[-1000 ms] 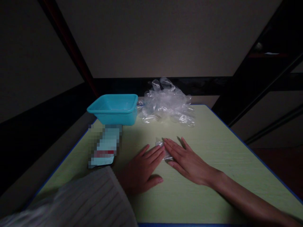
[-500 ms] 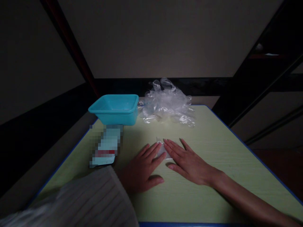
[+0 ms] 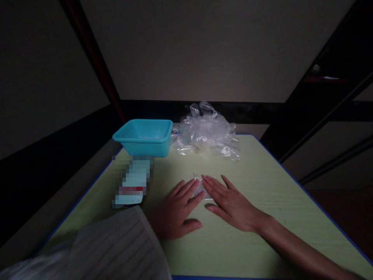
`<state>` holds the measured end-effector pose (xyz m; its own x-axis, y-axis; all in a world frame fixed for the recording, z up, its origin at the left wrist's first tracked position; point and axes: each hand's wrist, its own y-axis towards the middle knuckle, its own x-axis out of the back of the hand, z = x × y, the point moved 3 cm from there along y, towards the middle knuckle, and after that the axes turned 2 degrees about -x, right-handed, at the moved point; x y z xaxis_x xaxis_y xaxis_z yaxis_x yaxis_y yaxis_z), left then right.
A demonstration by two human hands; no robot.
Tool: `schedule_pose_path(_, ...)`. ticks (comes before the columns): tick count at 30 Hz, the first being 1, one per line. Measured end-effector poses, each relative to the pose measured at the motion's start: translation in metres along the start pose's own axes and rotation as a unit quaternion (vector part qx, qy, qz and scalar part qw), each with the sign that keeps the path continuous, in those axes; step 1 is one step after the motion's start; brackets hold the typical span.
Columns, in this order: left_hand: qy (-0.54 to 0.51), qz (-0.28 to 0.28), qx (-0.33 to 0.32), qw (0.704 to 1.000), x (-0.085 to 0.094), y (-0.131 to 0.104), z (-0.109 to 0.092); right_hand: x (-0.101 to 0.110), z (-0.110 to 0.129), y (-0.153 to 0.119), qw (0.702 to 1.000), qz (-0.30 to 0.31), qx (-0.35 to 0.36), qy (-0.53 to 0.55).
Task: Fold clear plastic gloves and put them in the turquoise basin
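Note:
Under my fingertips lies a small, flat piece of clear plastic [image 3: 199, 189], perhaps a folded disposable glove; much of it is hidden by my fingers. My left hand [image 3: 179, 210] rests palm down with its fingers stretched out, the tips on the plastic's left side. From the right, my right hand [image 3: 233, 204] lies flat with its fingertips pressing on the other side. Neither hand grips anything. Beyond them, a loose heap of clear disposable plastic gloves [image 3: 206, 134] sits at the far end of the table.
A turquoise plastic basin [image 3: 142, 138] stands at the table's far left. In front of it lies a flat, blurred-out object [image 3: 134, 181], close to my left sleeve. The pale green table [image 3: 262, 186] has a blue edge, and a wall rises behind it.
The whole view has shifted slightly, so everything sits a little lower in the picture. My hands stay flat in the same place on the plastic.

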<state>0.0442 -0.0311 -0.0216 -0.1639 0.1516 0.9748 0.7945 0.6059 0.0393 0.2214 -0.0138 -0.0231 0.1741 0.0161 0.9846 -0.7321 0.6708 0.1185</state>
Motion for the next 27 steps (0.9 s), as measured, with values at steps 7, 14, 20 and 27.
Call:
schedule_pose_path(7, -0.007, 0.011, 0.014, 1.000, 0.002, 0.001, 0.001, 0.002, 0.000, 0.000, 0.999, 0.033, -0.005, 0.006)
schedule_pose_path(14, -0.026, 0.018, 0.041, 0.999, 0.006, 0.001, 0.009, 0.000, -0.003, -0.001, 0.999, 0.024, 0.009, 0.020)
schedule_pose_path(20, -0.025, 0.028, 0.045, 0.998, 0.003, 0.000, 0.012, 0.001, -0.002, -0.001, 0.998, 0.054, -0.010, 0.019)
schedule_pose_path(27, -0.035, 0.020, 0.038, 0.998, 0.004, -0.001, 0.012, 0.004, -0.005, -0.003, 0.998, 0.048, -0.023, 0.018)
